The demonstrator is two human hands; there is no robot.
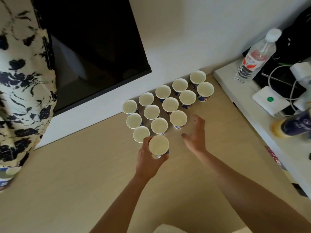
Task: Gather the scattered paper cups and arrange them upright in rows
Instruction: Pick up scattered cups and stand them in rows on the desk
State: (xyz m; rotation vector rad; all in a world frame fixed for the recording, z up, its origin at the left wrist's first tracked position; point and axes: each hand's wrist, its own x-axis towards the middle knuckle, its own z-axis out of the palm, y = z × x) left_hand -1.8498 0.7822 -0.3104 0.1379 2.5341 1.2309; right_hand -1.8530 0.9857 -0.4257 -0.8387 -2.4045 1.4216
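Several white paper cups with blue print stand upright in slanted rows (170, 105) on the beige table (84, 174), from the wall toward me. My left hand (148, 160) grips one more upright cup (158, 145) at the near end of the group, just in front of the nearest standing cup (141, 134). My right hand (196, 133) hovers open, fingers spread, beside the cup (178, 119) at the near right of the rows, holding nothing. At the far left edge, more cups (6, 179) peek out under patterned cloth.
A dark screen (94, 47) leans on the wall behind the cups. A white shelf (235, 91) on the right carries a water bottle (257, 58), a white box with cables (271, 100) and a blurred bottle (292, 125). Black-and-white patterned cloth (21, 91) hangs at left.
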